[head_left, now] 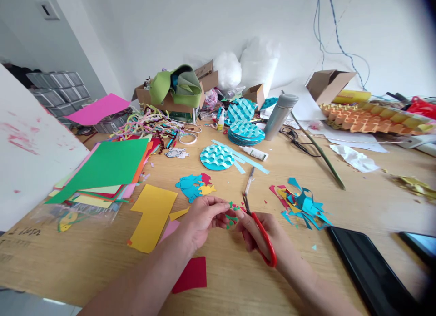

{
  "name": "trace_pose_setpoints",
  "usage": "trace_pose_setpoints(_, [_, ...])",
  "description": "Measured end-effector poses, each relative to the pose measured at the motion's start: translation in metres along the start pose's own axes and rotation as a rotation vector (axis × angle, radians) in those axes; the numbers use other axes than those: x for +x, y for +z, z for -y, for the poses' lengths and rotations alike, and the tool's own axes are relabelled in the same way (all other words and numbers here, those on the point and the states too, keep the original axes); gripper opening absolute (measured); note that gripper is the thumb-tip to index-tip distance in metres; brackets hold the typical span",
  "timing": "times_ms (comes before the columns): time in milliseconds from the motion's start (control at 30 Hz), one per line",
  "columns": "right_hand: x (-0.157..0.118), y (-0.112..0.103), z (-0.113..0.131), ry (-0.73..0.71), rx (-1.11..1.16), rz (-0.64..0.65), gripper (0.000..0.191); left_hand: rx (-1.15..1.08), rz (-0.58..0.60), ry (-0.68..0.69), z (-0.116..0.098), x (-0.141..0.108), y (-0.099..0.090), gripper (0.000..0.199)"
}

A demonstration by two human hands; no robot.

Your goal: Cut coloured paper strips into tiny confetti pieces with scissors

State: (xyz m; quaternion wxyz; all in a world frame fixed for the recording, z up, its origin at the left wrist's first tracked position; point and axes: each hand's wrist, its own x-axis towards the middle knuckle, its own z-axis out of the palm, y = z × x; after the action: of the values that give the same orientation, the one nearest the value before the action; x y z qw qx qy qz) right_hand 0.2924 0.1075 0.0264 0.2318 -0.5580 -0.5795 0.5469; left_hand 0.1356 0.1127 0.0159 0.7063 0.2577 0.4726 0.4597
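Note:
My left hand (pixel 207 216) pinches a small green paper piece (pixel 231 205) near the middle of the table. Beside it, my right hand (pixel 260 236) holds red-handled scissors (pixel 264 234), their blades pointing forward, and its fingertips meet the green piece. Small green and red scraps lie under the fingers. Just beyond the left hand are blue fish cutouts (pixel 190 187) with a red and a yellow one. Yellow paper (pixel 154 216) lies left of the left forearm, and a dark red sheet (pixel 190 274) is partly covered by that forearm.
A woven blue disc (pixel 216 157), paper strips and a glue tube (pixel 256 153) lie ahead. Blue scraps (pixel 306 204) and a black phone (pixel 368 266) are at right. Coloured sheets (pixel 105 168) are stacked left. A metal flask (pixel 281 116) and boxes stand behind.

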Motion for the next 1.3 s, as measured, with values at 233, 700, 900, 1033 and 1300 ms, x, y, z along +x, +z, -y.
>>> trace_pose_setpoints(233, [0.0042, -0.0052, -0.0033, -0.088, -0.018, -0.051, 0.035, 0.223, 0.108, -0.013, -0.0046, -0.0031, -0.0026, 0.024])
trace_pose_setpoints(700, [0.0052, -0.006, -0.0008, -0.097, 0.022, -0.047, 0.025, 0.283, 0.187, -0.037, 0.0004, -0.0029, -0.0054, 0.026])
trace_pose_setpoints(900, [0.0062, -0.0059, -0.0031, -0.105, 0.066, -0.061, 0.028, 0.243, 0.158, -0.009, 0.0014, -0.0024, -0.0031, 0.024])
trace_pose_setpoints(1033, [0.0071, -0.0055, -0.0062, -0.124, 0.086, -0.047, 0.029, 0.239, 0.139, 0.001, 0.0001, -0.0045, 0.0017, 0.021])
trace_pose_setpoints(1300, [0.0018, -0.004, -0.0013, -0.094, -0.003, -0.005, 0.06, 0.147, 0.042, 0.075, -0.0067, -0.0033, 0.0006, 0.022])
